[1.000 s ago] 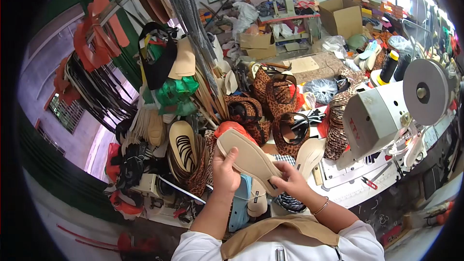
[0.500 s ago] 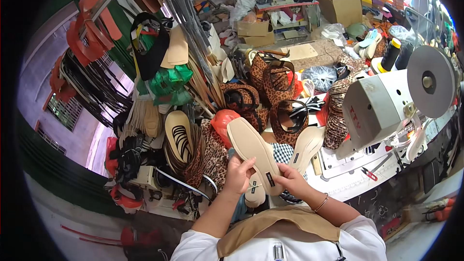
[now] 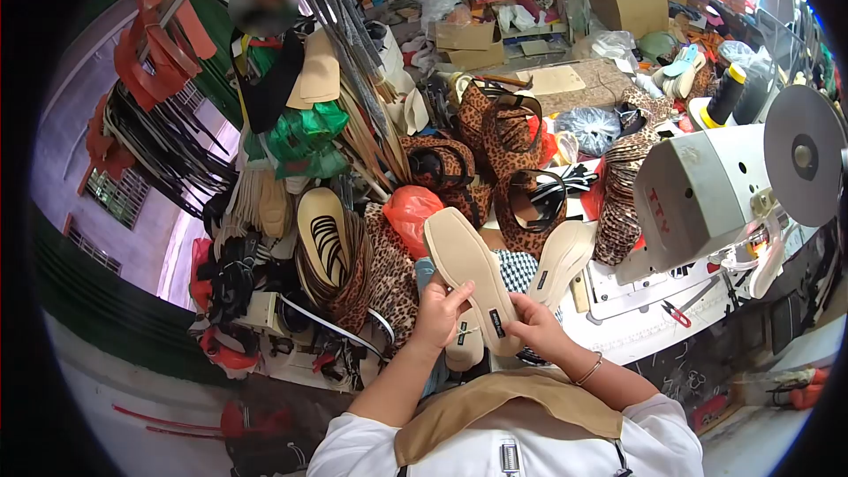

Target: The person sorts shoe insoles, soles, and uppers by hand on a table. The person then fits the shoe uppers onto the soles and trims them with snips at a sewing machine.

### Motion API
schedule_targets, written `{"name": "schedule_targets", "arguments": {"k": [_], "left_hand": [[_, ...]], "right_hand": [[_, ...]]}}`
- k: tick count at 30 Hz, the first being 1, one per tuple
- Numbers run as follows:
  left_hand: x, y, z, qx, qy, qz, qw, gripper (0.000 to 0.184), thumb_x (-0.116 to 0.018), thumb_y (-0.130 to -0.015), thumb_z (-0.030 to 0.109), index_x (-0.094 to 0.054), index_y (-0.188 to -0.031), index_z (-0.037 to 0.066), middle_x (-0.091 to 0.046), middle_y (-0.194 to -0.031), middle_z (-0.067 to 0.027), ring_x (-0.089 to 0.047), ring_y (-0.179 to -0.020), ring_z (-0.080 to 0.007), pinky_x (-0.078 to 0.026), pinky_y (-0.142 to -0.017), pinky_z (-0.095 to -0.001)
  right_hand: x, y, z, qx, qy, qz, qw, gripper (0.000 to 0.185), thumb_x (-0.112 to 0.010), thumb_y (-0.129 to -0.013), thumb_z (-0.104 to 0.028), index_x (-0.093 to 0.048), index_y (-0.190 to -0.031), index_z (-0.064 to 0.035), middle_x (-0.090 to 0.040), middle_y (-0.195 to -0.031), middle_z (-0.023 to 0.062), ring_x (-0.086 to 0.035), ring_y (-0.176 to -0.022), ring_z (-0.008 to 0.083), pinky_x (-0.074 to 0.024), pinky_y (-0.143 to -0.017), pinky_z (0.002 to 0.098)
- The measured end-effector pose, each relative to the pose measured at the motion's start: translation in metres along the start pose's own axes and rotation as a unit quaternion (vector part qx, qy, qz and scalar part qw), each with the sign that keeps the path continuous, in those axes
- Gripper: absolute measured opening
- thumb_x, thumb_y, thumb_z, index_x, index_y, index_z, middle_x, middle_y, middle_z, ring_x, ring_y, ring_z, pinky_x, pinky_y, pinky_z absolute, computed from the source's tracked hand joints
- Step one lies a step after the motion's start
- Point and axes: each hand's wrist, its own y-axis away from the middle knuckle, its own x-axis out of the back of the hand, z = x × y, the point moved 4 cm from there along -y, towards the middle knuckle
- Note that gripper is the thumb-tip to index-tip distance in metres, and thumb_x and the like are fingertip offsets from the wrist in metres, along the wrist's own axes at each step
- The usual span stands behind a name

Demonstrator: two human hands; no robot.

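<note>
A beige shoe insole (image 3: 465, 252) with a small black label near its heel is held up between both hands, toe end pointing away. My left hand (image 3: 438, 311) grips its left edge, thumb on top and fingers hidden underneath. On the opposite edge, close to the label, my right hand (image 3: 533, 325) pinches it. Another labelled insole (image 3: 465, 349) lies partly hidden below my left hand. To the right of the held one rests a pair of beige insoles (image 3: 564, 256), overlapping a black-and-white checked piece (image 3: 515, 268).
A sewing machine (image 3: 693, 190) stands at right, with red-handled thread snips (image 3: 677, 314) on the white table (image 3: 618, 336). Leopard-print straps (image 3: 530, 203) and a red plastic bag (image 3: 412, 219) crowd behind the insole. Hanging strips (image 3: 340, 18) and a green bag (image 3: 305, 137) are at left.
The view has shifted slightly. Both hands still hold the insole, which appears a little more upright. My right hand's fingers have shifted slightly along its edge near the label.
</note>
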Motion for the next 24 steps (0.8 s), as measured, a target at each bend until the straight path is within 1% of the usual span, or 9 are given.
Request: {"name": "schedule_targets", "arguments": {"k": [7, 10, 12, 15, 16, 19, 21, 22, 24], "left_hand": [[0.001, 0.002, 0.001, 0.037, 0.021, -0.007, 0.999, 0.032, -0.052, -0.088, 0.005, -0.046, -0.119, 0.004, -0.056, -0.11, -0.0079, -0.059, -0.098, -0.0188, -0.05, -0.084, -0.0344], [0.0, 0.006, 0.002, 0.064, 0.061, -0.036, 0.995, 0.035, -0.049, -0.09, 0.008, -0.043, -0.124, 0.004, -0.055, -0.114, -0.0094, -0.059, -0.1, -0.0216, -0.05, -0.086, -0.0364], [-0.004, 0.013, 0.009, 0.042, 0.053, -0.049, 0.997, 0.04, -0.048, -0.091, 0.01, -0.04, -0.129, 0.003, -0.054, -0.118, -0.0102, -0.058, -0.102, -0.0237, -0.05, -0.086, -0.037], [0.035, 0.018, 0.013, -0.024, -0.026, 0.008, 0.999, 0.044, -0.05, -0.088, 0.01, -0.04, -0.13, 0.001, -0.051, -0.122, -0.0127, -0.058, -0.103, -0.0271, -0.049, -0.086, -0.0382], [0.048, 0.022, 0.016, -0.024, -0.044, 0.056, 0.997, 0.039, -0.05, -0.089, 0.007, -0.043, -0.127, 0.0, -0.053, -0.119, -0.0125, -0.059, -0.101, -0.0258, -0.05, -0.085, -0.036], [0.093, 0.04, 0.011, -0.021, -0.123, 0.177, 0.976, 0.035, -0.052, -0.088, 0.003, -0.046, -0.122, -0.001, -0.055, -0.115, -0.0111, -0.059, -0.097, -0.0199, -0.05, -0.083, -0.0303], [0.114, 0.056, -0.006, -0.049, -0.238, 0.185, 0.952, 0.037, -0.055, -0.087, 0.002, -0.046, -0.122, -0.001, -0.055, -0.115, -0.0106, -0.057, -0.099, -0.0168, -0.047, -0.084, -0.0276], [0.111, 0.065, -0.011, -0.008, -0.294, 0.173, 0.94, 0.044, -0.059, -0.085, 0.004, -0.043, -0.126, -0.001, -0.053, -0.119, -0.0116, -0.053, -0.106, -0.0179, -0.045, -0.087, -0.0287], [0.107, 0.079, -0.034, -0.001, -0.37, 0.15, 0.917, 0.056, -0.064, -0.082, 0.007, -0.038, -0.13, -0.001, -0.049, -0.124, -0.013, -0.051, -0.112, -0.0205, -0.045, -0.088, -0.03]], "right_hand": [[-0.001, 0.003, -0.004, -0.027, -0.059, 0.01, 0.998, 0.04, -0.052, -0.084, -0.002, -0.047, -0.123, 0.0011, -0.059, -0.109, 0.004, -0.056, -0.093, 0.0095, -0.0444, -0.082, 0.0236], [0.001, 0.001, -0.004, -0.038, -0.168, 0.018, 0.985, 0.038, -0.049, -0.081, -0.002, -0.05, -0.12, 0.0007, -0.06, -0.106, 0.0051, -0.058, -0.09, 0.0118, -0.0459, -0.082, 0.0247], [0.012, -0.004, 0.007, -0.05, -0.247, 0.029, 0.967, 0.038, -0.045, -0.078, 0.0, -0.052, -0.115, 0.0006, -0.062, -0.098, 0.0053, -0.059, -0.084, 0.0116, -0.049, -0.074, 0.0265], [0.045, -0.002, 0.017, -0.006, -0.26, 0.131, 0.957, 0.033, -0.045, -0.075, -0.002, -0.055, -0.106, -0.0007, -0.062, -0.091, 0.0053, -0.059, -0.08, 0.014, -0.0498, -0.071, 0.0269], [0.055, 0.003, 0.018, -0.006, -0.237, 0.16, 0.958, 0.033, -0.044, -0.076, -0.006, -0.053, -0.107, -0.0002, -0.061, -0.094, 0.0076, -0.059, -0.083, 0.0163, -0.0486, -0.078, 0.0293], [0.082, 0.021, 0.025, 0.018, -0.208, 0.208, 0.956, 0.033, -0.044, -0.078, -0.007, -0.052, -0.109, -0.0003, -0.06, -0.098, 0.0079, -0.058, -0.091, 0.016, -0.0465, -0.081, 0.03], [0.099, 0.037, 0.038, 0.038, -0.169, 0.267, 0.948, 0.031, -0.044, -0.078, -0.007, -0.052, -0.107, -0.0006, -0.06, -0.097, 0.0071, -0.057, -0.089, 0.0158, -0.0459, -0.08, 0.029], [0.11, 0.044, 0.05, 0.021, -0.163, 0.311, 0.936, 0.028, -0.044, -0.078, -0.006, -0.053, -0.104, -0.0025, -0.06, -0.092, 0.0045, -0.057, -0.08, 0.0133, -0.0461, -0.07, 0.0255], [0.114, 0.056, 0.061, 0.016, -0.167, 0.359, 0.918, 0.029, -0.044, -0.077, -0.004, -0.054, -0.104, -0.0053, -0.059, -0.086, 0.0009, -0.049, -0.066, 0.0057, -0.0372, -0.055, 0.0186]]}}
